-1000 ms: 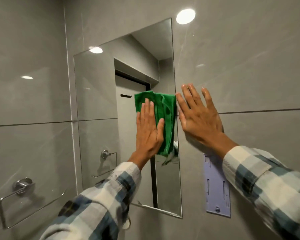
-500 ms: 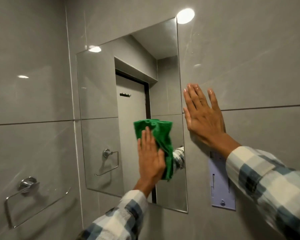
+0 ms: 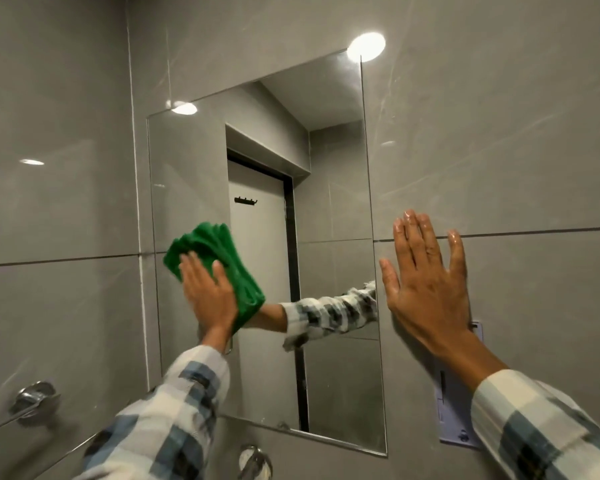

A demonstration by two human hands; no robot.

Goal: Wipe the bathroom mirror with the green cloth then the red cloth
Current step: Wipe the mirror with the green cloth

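Observation:
A frameless rectangular mirror hangs on the grey tiled wall. My left hand presses a folded green cloth flat against the mirror's lower left part. My right hand lies flat with fingers spread on the wall tile just right of the mirror's edge, holding nothing. The mirror reflects my checked sleeve and a door with a hook rail. No red cloth is in view.
A chrome towel ring is fixed to the wall at the lower left. A pale lilac plastic holder is mounted on the wall under my right wrist. A chrome fitting shows below the mirror.
My left hand has carried the green cloth down from the mirror's right-middle area and then across to its lower left. My right hand has stayed on the wall.

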